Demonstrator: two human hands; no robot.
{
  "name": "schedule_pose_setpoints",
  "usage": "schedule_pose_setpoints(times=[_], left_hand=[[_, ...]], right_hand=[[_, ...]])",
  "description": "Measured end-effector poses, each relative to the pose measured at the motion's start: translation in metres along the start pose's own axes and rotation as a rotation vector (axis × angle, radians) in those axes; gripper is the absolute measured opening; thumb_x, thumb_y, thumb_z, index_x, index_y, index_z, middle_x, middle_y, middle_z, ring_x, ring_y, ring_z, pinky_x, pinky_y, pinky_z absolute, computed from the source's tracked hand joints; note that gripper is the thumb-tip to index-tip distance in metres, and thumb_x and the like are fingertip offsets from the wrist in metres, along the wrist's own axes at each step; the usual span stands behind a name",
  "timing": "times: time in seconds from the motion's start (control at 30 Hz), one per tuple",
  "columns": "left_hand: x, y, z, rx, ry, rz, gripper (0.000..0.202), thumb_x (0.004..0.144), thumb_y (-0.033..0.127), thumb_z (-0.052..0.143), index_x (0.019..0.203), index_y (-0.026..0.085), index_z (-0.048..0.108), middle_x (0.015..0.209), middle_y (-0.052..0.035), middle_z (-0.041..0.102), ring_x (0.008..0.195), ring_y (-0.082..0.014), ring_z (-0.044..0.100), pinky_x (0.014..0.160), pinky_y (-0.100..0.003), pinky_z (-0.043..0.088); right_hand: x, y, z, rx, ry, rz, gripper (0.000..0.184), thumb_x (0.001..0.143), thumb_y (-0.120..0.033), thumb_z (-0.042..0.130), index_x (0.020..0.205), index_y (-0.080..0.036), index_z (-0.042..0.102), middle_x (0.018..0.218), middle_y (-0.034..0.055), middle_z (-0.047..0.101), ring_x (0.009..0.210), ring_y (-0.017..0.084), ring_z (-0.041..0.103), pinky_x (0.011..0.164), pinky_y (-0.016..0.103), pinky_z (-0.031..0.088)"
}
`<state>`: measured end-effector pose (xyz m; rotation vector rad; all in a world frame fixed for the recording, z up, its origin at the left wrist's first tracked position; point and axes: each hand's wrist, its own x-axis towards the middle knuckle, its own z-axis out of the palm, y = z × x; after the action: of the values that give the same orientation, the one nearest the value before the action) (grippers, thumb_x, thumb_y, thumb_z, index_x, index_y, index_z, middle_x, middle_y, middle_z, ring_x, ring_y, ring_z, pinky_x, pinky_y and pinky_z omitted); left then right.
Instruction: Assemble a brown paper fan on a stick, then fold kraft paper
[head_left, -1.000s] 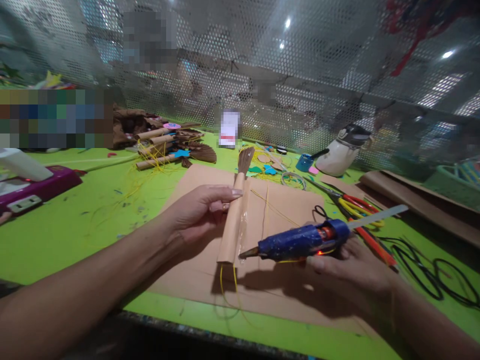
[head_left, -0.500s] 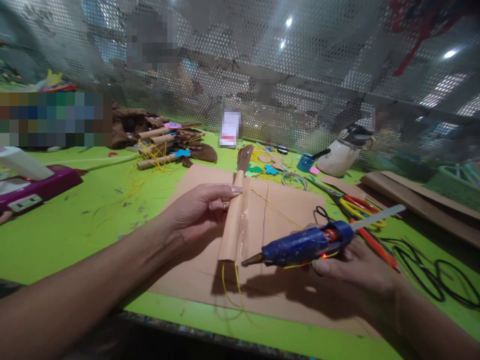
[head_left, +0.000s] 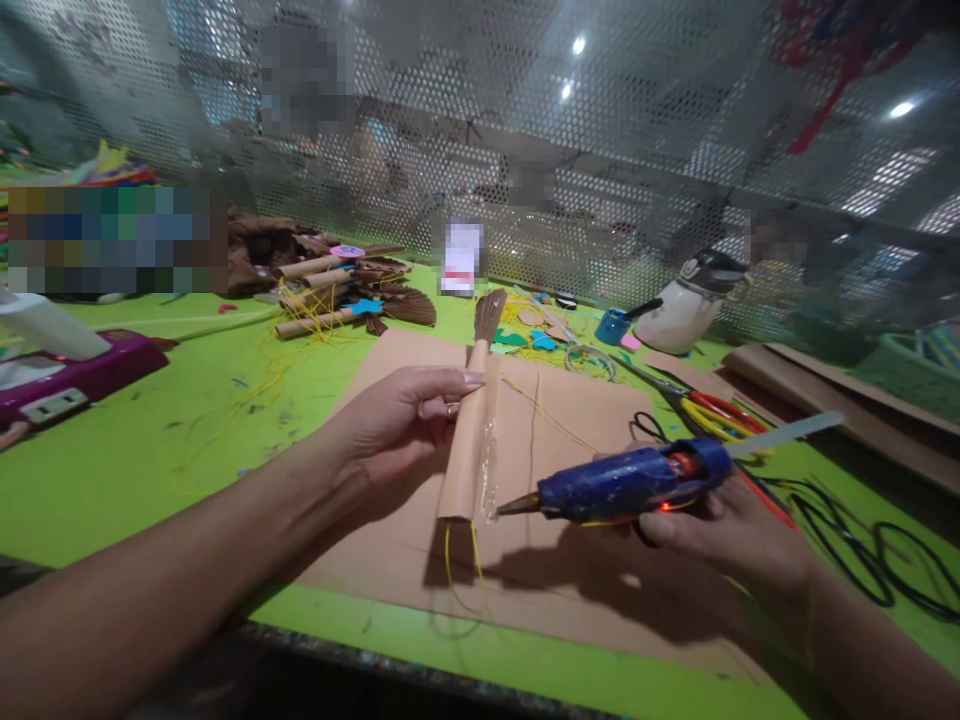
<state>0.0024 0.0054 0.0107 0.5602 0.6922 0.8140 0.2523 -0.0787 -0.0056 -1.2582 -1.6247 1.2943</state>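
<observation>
Between the thumb and fingers of my left hand (head_left: 409, 420) is a rolled brown paper tube (head_left: 463, 460). Pleated brown paper sticks out of its far end, and yellow string (head_left: 480, 570) hangs in a loop from its near end. Shiny clear glue (head_left: 489, 465) runs along the open flap on the tube's right side. My right hand (head_left: 720, 530) is wrapped round a blue glue gun (head_left: 634, 485), its metal nozzle close to the flap's near end. A clear glue stick (head_left: 787, 435) pokes out of the gun's back. Under both hands lies a brown paper sheet (head_left: 360, 555).
Several similar paper tubes (head_left: 307, 300) with yellow strings are piled at the back left. A purple power strip (head_left: 90, 380) sits at far left. Scissors (head_left: 720, 415), a black cord (head_left: 847, 540) and folded brown paper (head_left: 825, 400) lie right. A perforated metal screen (head_left: 480, 130) stands behind.
The glue gun in my right hand has shifted right and slightly up, its nozzle drawing off the end of the glue line. My left hand and the tube stay put.
</observation>
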Motion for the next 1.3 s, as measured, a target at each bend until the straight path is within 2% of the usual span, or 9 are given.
schedule_pose_setpoints(times=[0.1,0.23,0.4,0.57,0.73,0.87,0.97,1.1,1.3], left_hand=[[0.000,-0.001,-0.001,0.024,0.004,0.026,0.018,0.075,0.003,0.056,0.061,0.012,0.058,0.042,0.0051,0.042,0.041,-0.0087,0.049,0.057,-0.022,0.053],[0.001,-0.002,-0.001,0.040,0.008,0.040,0.013,0.075,0.004,0.057,0.066,0.012,0.061,0.044,0.0051,0.044,0.044,-0.0094,0.052,0.060,-0.023,0.054],[0.001,-0.002,-0.002,0.049,0.013,0.057,0.013,0.076,0.004,0.056,0.067,0.012,0.061,0.043,0.0053,0.043,0.043,-0.0094,0.051,0.062,-0.024,0.054],[0.001,-0.001,-0.002,0.049,0.015,0.070,0.013,0.076,0.004,0.055,0.067,0.012,0.060,0.043,0.0052,0.043,0.045,-0.0103,0.053,0.064,-0.025,0.055],[0.001,0.000,0.000,0.028,0.027,0.066,0.018,0.075,0.002,0.055,0.061,0.013,0.056,0.043,0.0050,0.041,0.041,-0.0095,0.050,0.059,-0.024,0.055],[0.001,-0.001,-0.001,0.033,0.042,0.076,0.014,0.074,0.003,0.058,0.063,0.012,0.058,0.044,0.0036,0.044,0.045,-0.0112,0.053,0.058,-0.024,0.055],[0.002,-0.001,-0.002,0.054,0.057,0.093,0.008,0.073,0.004,0.058,0.071,0.010,0.062,0.047,0.0014,0.050,0.052,-0.0132,0.058,0.062,-0.025,0.055],[0.002,-0.002,-0.002,0.062,0.041,0.087,0.011,0.075,0.003,0.057,0.069,0.010,0.063,0.043,0.0046,0.044,0.041,-0.0081,0.048,0.061,-0.023,0.054],[0.001,-0.001,-0.002,0.068,0.008,0.090,0.017,0.076,0.002,0.056,0.063,0.012,0.060,0.044,0.0051,0.042,0.041,-0.0068,0.047,0.058,-0.020,0.052]], right_hand=[[-0.001,0.000,0.002,0.002,-0.009,0.006,0.025,0.072,-0.041,0.073,0.084,-0.019,0.075,0.081,0.0086,0.073,0.076,0.024,0.067,0.069,0.031,0.055],[-0.003,0.001,0.010,0.156,-0.051,0.118,0.029,0.072,-0.042,0.072,0.090,-0.019,0.074,0.080,0.0094,0.072,0.073,0.024,0.067,0.064,0.033,0.056],[0.000,0.003,0.014,0.225,-0.043,0.129,0.030,0.069,-0.042,0.075,0.089,-0.019,0.074,0.078,0.0082,0.070,0.069,0.020,0.064,0.062,0.030,0.054],[0.003,0.001,0.012,0.198,-0.055,0.114,0.034,0.068,-0.046,0.074,0.087,-0.018,0.075,0.071,0.0074,0.068,0.063,0.017,0.060,0.056,0.026,0.050],[0.003,0.002,0.012,0.195,-0.091,0.132,0.034,0.069,-0.047,0.073,0.086,-0.018,0.074,0.069,0.0058,0.065,0.062,0.015,0.057,0.055,0.024,0.047],[0.005,0.006,0.009,0.162,-0.105,0.041,0.032,0.071,-0.045,0.071,0.088,-0.017,0.074,0.076,0.0072,0.068,0.068,0.017,0.060,0.061,0.026,0.048],[0.006,0.008,0.006,0.166,-0.119,0.000,0.032,0.073,-0.044,0.069,0.086,-0.015,0.073,0.074,0.0083,0.068,0.067,0.017,0.060,0.058,0.024,0.047],[0.005,0.007,0.005,0.157,-0.108,-0.038,0.032,0.073,-0.044,0.070,0.084,-0.014,0.073,0.073,0.0087,0.068,0.065,0.016,0.060,0.055,0.023,0.045],[0.006,0.003,0.012,0.123,-0.060,0.059,0.028,0.073,-0.045,0.069,0.084,-0.019,0.072,0.070,0.0054,0.065,0.062,0.017,0.057,0.055,0.026,0.046]])
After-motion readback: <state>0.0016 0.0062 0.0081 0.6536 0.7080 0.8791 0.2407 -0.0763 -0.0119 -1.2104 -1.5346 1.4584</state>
